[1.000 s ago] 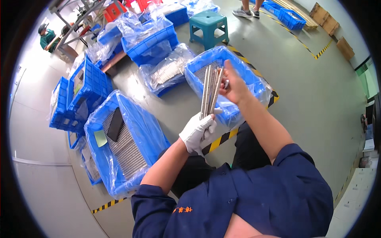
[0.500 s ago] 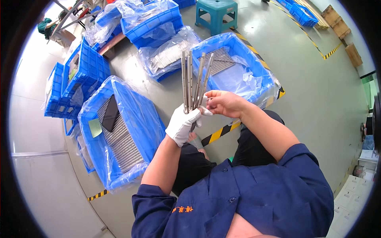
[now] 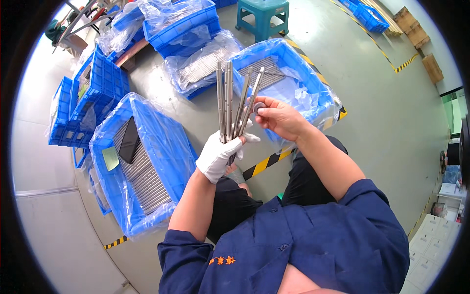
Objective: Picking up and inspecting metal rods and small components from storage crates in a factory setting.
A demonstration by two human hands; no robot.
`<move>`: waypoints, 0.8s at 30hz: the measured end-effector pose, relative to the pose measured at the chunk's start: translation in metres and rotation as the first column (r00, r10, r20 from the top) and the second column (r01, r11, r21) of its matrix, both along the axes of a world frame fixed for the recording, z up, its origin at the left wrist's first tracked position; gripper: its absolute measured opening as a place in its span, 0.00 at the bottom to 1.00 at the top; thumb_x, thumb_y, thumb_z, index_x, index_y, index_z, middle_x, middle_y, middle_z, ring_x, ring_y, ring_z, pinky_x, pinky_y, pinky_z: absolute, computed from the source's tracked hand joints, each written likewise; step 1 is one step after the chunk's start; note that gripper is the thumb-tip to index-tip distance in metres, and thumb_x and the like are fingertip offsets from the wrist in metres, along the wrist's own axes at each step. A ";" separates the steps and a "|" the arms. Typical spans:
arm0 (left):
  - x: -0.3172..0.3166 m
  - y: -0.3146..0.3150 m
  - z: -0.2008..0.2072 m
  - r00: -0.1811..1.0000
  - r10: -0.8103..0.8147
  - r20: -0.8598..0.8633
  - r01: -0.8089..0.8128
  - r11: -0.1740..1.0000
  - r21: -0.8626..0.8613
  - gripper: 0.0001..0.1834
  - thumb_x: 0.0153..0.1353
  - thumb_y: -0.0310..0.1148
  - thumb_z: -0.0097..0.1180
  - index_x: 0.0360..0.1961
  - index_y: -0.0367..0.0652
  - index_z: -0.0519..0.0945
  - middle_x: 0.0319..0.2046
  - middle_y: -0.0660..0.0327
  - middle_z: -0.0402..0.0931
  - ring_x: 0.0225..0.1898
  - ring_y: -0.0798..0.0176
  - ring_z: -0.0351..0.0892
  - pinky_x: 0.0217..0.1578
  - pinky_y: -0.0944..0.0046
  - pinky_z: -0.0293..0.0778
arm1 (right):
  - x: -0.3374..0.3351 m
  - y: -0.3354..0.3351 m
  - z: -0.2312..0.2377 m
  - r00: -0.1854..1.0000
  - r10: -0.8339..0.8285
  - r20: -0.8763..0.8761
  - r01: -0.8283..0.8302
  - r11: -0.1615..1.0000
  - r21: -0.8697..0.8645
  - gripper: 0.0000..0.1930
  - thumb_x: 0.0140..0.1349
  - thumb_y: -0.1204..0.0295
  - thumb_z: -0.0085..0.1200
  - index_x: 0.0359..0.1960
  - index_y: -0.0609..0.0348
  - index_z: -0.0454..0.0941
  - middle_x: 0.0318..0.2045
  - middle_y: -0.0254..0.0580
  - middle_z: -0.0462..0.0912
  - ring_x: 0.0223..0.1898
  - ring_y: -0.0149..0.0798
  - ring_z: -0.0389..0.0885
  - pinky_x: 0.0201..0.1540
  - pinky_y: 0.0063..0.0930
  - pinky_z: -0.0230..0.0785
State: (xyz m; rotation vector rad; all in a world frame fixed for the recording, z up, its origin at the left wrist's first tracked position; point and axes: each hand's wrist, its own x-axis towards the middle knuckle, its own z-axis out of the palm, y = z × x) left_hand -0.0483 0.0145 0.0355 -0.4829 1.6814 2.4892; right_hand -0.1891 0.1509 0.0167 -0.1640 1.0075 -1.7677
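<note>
My left hand (image 3: 214, 157), in a white glove, is closed around several slim metal rods (image 3: 228, 100) dotted with small holes. They stand up from the fist and fan apart at their tops, with short ends showing below it. Between the thumb and fingers of my bare right hand (image 3: 285, 120) is a small round grey disc (image 3: 259, 107). The disc is at the side of the rightmost rod; whether they touch I cannot tell. Beyond the rods, a plastic-lined blue crate (image 3: 318, 95) contains more metal rods (image 3: 264, 73).
To the left, another lined blue crate (image 3: 169, 147) holds rows of rods, with a black phone (image 3: 129, 141) and a pale green note (image 3: 110, 158) on top. More blue crates (image 3: 100, 90) are stacked behind. A teal stool (image 3: 262, 17) stands at the back. Someone is partly visible far left.
My right hand has moved up along the rods from near the left glove, and the grey disc now shows clearly in its fingers. The left hand keeps its hold.
</note>
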 end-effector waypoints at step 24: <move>0.000 0.012 0.000 1.000 0.022 0.008 -0.022 1.000 0.022 0.17 0.52 0.29 0.50 0.43 0.36 0.70 0.29 0.53 0.77 0.08 0.78 0.56 0.08 0.78 0.52 | -0.026 0.020 0.025 0.942 -0.282 -0.180 0.199 0.905 -0.377 0.14 0.62 0.74 0.39 0.49 0.64 0.66 0.43 0.48 0.73 0.45 0.40 0.74 0.50 0.31 0.67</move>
